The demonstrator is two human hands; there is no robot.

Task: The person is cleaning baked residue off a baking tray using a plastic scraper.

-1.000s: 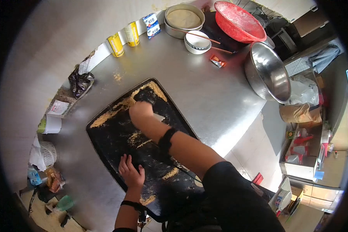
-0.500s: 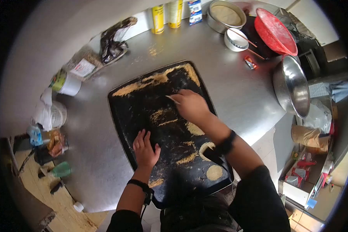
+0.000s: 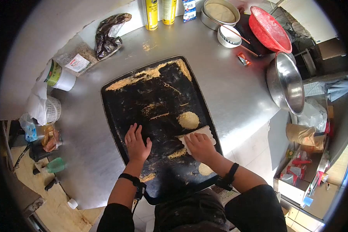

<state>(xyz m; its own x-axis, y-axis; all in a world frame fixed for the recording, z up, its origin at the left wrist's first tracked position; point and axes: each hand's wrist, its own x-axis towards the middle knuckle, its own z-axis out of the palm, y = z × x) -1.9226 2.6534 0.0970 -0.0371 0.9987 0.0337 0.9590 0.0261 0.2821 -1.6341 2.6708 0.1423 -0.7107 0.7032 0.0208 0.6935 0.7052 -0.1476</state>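
Observation:
A large black baking tray [image 3: 123, 106] lies on the steel table under both hands. My right hand [image 3: 202, 147] grips a pale, wavy-edged dough scraper [image 3: 207, 132], which lies low over the tray's right side. Just beyond it is a round patch of yellowish crumbs [image 3: 188, 120]; a second round patch [image 3: 205, 169] shows partly beside my right wrist. My left hand [image 3: 137, 145] rests on the tray's left half, fingers spread and holding nothing. Yellow crumbs [image 3: 143, 75] form a band along the far edge, with thinner streaks of crumbs [image 3: 177, 153] in the middle.
A steel bowl [image 3: 285, 83], a red basin [image 3: 270, 30], a white bowl [image 3: 229, 37] with chopsticks and a round sieve [image 3: 220, 13] stand at the back right. Yellow canisters [image 3: 151, 15] line the wall. Tubs [image 3: 63, 79] and bags sit at left.
My right hand has swept the scraper toward me from the tray's upper middle to its right side. My left hand stays on the tray. The view has shifted slightly.

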